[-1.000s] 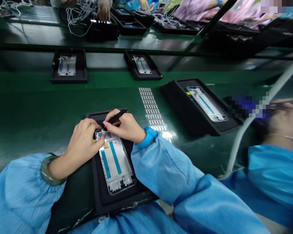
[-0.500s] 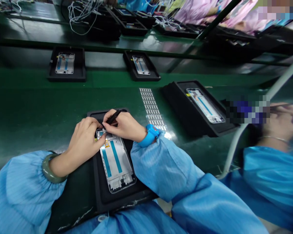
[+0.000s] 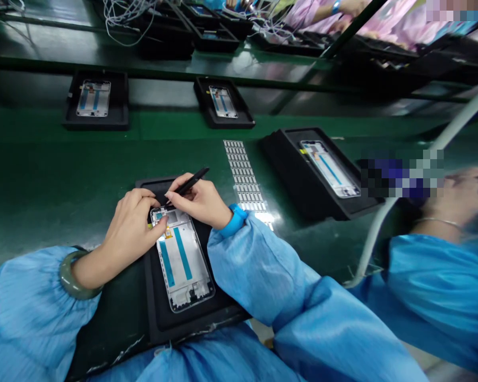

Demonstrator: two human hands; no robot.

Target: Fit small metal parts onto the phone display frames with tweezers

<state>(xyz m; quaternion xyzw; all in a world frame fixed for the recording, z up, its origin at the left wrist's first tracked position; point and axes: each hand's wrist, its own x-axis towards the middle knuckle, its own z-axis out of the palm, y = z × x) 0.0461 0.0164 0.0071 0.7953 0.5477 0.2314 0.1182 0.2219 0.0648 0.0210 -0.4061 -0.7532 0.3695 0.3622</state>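
A silver phone frame (image 3: 187, 281) with two blue strips and a small yellow-orange flex piece lies in a black foam tray (image 3: 154, 313) in front of me. My left hand (image 3: 133, 220) grips its upper left corner, the thumb across the frame and the fingers curled at the top edge. In my right hand (image 3: 201, 201) a slim black pen-shaped tool (image 3: 191, 181) is pinched, its tip down at the frame's top edge. The fingers partly cover the spot under the tip. Right of the tray lies a sheet of small pale labels (image 3: 241, 170).
Another phone frame (image 3: 330, 170) rests on a raised black tray (image 3: 279, 159) to the right. Two further trays (image 3: 117, 114) (image 3: 242, 119) with frames stand along the back. A pale curved tube (image 3: 376, 233) separates me from a co-worker's hands (image 3: 448, 204). White cables (image 3: 129, 16) lie on the far shelf.
The whole view has shifted slightly, so things appear a little further left and up. The black tool has lifted and tilted slightly in my right hand; my left hand stays on the frame.
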